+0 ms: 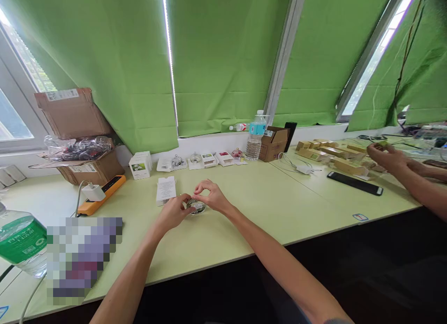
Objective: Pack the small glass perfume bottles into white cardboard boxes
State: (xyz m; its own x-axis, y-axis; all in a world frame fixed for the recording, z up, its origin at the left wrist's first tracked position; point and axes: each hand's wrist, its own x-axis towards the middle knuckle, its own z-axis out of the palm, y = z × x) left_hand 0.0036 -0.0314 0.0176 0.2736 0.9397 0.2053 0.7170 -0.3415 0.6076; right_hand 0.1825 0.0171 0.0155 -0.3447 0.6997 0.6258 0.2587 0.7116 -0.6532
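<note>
A clear round ornament [197,206] with dark and pale contents rests on or just over the table in front of me. My left hand [174,210] grips its left side, thumb and fingers closed around the edge. My right hand [213,197] is in a pinch at the top of the ornament, thumb and forefinger forming a ring; whatever is between the tips is too small to make out. Just beyond my left hand lies a white printed box [166,190]. Similar clear ornaments, one of them a hanging ball [178,162], sit with small white boxes along the wall.
White boxes [140,165], an orange power strip [102,195] and an open carton [87,168] stand left. A large bottle [23,240] is nearer. Behind are a water bottle [256,137] and brown box [275,145]. At right, another person's hands [389,158] work near gold boxes [344,165] and a phone [354,183].
</note>
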